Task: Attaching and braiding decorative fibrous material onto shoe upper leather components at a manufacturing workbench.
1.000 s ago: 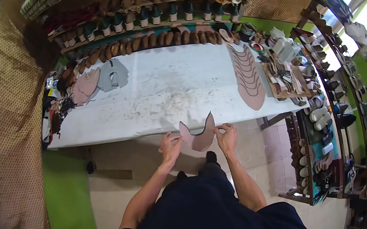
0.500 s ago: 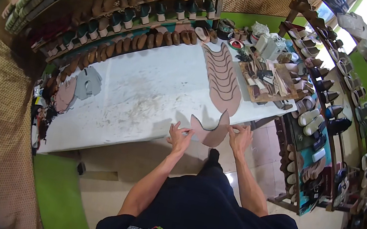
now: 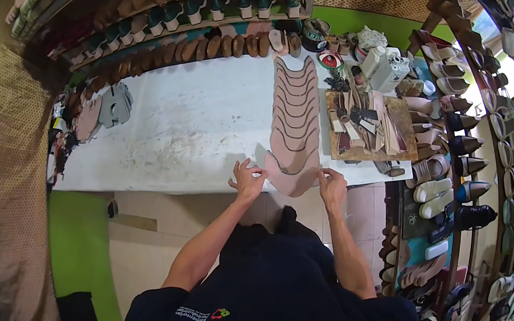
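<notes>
Between my two hands is a pinkish-brown leather shoe upper piece (image 3: 289,181), U-shaped with a dark curved inner edge. My left hand (image 3: 249,178) pinches its left side with thumb and finger, the other fingers spread. On its right side my right hand (image 3: 332,189) pinches the edge the same way. The held piece overlaps the near end of a row of matching leather pieces (image 3: 295,109), laid one over another like scales up the white table (image 3: 210,111). Its rounded near end reaches past the table's front edge.
Right of the row lies a wooden board (image 3: 348,150) with leather strips and tools. Behind it stand a dark can (image 3: 315,33) and white containers (image 3: 390,70). Shoe lasts (image 3: 212,46) line the back. A shoe rack (image 3: 453,140) rises at the right, and grey pieces (image 3: 117,105) lie far left.
Both hands have carried the leather piece forward onto the row's near end, where its points now overlap the last piece. The whole view has also shifted slightly.
</notes>
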Motion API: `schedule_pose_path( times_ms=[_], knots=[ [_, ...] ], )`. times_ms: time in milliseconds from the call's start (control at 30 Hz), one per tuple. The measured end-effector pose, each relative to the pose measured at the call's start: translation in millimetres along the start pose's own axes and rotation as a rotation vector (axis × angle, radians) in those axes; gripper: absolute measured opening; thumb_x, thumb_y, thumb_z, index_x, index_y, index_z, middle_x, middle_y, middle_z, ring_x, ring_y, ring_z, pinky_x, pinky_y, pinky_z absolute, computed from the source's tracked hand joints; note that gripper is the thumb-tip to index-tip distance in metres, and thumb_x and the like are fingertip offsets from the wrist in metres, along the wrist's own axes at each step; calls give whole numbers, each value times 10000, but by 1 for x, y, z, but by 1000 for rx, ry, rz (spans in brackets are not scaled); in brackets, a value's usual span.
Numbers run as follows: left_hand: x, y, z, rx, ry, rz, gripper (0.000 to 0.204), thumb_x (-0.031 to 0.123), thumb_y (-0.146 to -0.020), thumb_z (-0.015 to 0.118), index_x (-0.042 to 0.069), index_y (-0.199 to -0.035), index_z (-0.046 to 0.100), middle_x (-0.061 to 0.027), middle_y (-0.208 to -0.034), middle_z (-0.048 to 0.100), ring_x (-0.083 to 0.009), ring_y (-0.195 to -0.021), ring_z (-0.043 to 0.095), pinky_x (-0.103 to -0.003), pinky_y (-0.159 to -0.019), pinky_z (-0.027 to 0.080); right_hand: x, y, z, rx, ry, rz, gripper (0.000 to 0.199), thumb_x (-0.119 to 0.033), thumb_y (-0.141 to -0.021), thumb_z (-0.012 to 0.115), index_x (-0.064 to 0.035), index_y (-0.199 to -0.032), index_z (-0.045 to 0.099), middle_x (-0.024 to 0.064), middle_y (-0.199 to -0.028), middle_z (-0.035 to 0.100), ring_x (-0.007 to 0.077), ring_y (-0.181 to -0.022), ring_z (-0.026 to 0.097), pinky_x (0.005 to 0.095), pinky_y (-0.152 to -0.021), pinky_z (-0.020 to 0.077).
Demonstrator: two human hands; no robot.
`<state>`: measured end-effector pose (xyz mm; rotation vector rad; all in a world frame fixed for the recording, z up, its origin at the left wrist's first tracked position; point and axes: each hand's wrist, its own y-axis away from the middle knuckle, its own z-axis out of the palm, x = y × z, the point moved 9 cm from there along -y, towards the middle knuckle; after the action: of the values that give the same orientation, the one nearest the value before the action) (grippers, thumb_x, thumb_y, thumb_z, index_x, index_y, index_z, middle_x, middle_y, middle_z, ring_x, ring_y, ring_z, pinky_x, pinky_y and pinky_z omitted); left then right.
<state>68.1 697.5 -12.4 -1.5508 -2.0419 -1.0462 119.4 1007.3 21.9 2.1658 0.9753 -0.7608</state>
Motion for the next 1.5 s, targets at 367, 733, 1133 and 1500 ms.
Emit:
schedule_pose_path(
  times_ms=[367,733,1133,1500],
  knots=[
    [10,-37,16,71,-62,-17,207,367,-829,792,207,-950,844,-114,-1618,457,-403,-1592,179,-866,-1105,120,-6,-39,11,-1,46,-1,302,-412,-869,777,-171,-1043,834,149,-913,790,385,-911,755,475,-806,577],
    [12,-45,21,102,-100,-78,179,402,-854,797,279,-978,833,-116,-1677,352,-400,-1603,133,-856,-1121,102,8,-54,26,-36,35,15,350,-475,-903,758,-182,-1084,821,125,-942,797,382,-931,756,481,-816,572],
    [14,-45,26,136,-139,-60,160,388,-870,789,262,-957,835,-106,-1685,345,-402,-1608,108,-860,-1117,99,13,-53,31,12,36,60,364,-474,-923,742,-171,-1112,815,105,-1000,804,359,-944,759,464,-827,572],
    [19,-42,24,181,-94,-51,165,429,-892,785,281,-947,833,-102,-1689,342,-401,-1609,102,-853,-1118,92,17,-51,30,30,-41,5,399,-463,-942,740,-104,-1106,803,128,-966,806,330,-934,773,426,-814,580]
  ],
)
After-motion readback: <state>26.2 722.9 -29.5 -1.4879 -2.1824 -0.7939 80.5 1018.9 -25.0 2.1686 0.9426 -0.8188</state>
